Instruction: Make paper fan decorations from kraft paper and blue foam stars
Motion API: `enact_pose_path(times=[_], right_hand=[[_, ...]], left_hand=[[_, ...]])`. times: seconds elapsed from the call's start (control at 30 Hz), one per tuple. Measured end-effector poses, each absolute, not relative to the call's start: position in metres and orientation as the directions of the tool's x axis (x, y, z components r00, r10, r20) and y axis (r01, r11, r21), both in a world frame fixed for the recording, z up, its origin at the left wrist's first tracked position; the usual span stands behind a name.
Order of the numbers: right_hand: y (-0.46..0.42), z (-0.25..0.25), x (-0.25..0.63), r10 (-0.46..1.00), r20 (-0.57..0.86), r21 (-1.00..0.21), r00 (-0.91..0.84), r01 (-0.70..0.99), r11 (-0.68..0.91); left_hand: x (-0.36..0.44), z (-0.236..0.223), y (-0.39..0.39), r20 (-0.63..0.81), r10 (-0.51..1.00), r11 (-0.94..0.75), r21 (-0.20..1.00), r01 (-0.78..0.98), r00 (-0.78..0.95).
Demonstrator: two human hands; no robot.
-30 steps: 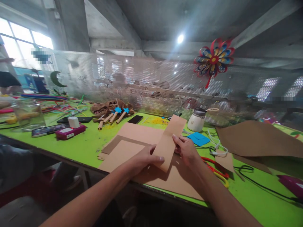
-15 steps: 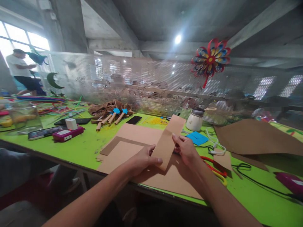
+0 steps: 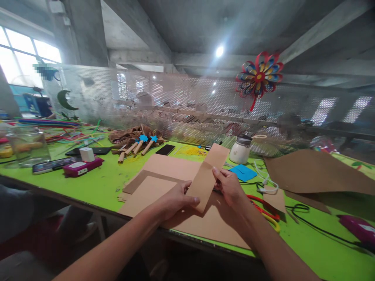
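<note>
A tan strip of kraft paper [image 3: 206, 181], tilted and raised a little above the table, is held in both hands. My left hand [image 3: 177, 201] pinches its lower left edge, thumb on top and fingers behind. At its right edge my right hand [image 3: 228, 181] grips it between thumb and fingers; the fingertips behind are hidden. Beneath the hands lie larger kraft paper sheets [image 3: 146, 195], overlapping one another. Close to my right forearm are red-handled scissors or pliers [image 3: 265, 208], partly covered by the arm, with a yellow handle [image 3: 272, 223] beside them.
Brown paper fans with blue pieces [image 3: 143, 139], a black phone [image 3: 165, 150] and a white jar [image 3: 240, 150] stand toward the back. Right are a blue paper piece [image 3: 243, 172], cables and a large brown sheet [image 3: 316, 171]. A purple power strip [image 3: 83, 166] and glass jar [image 3: 29, 146] sit left.
Both hands keep nearly the same hold on the paper strip. The person standing at the far left has gone from view. The whole view has shifted slightly.
</note>
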State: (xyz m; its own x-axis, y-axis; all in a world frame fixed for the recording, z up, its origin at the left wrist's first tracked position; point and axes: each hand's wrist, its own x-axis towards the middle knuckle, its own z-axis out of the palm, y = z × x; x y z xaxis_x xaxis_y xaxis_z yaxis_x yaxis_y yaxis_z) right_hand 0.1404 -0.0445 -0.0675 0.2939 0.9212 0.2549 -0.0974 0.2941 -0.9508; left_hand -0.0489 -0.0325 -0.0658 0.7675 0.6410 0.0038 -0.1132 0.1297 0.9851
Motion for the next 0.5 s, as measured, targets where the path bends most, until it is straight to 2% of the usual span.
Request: enact_pose_path(times=[0.23,0.5], right_hand=[[-0.0429,-0.0720,0.1434,0.919,0.273,-0.948,0.285,-0.080,0.307],[-0.0431,-0.0706,0.1418,0.935,0.257,-0.944,0.243,-0.144,0.297]], left_hand=[[-0.0487,-0.0671,-0.0312,0.005,0.647,0.113,0.988,-0.103,0.763],[-0.0485,-0.0716,-0.0293,0.015,0.612,0.123,0.986,-0.113,0.791]])
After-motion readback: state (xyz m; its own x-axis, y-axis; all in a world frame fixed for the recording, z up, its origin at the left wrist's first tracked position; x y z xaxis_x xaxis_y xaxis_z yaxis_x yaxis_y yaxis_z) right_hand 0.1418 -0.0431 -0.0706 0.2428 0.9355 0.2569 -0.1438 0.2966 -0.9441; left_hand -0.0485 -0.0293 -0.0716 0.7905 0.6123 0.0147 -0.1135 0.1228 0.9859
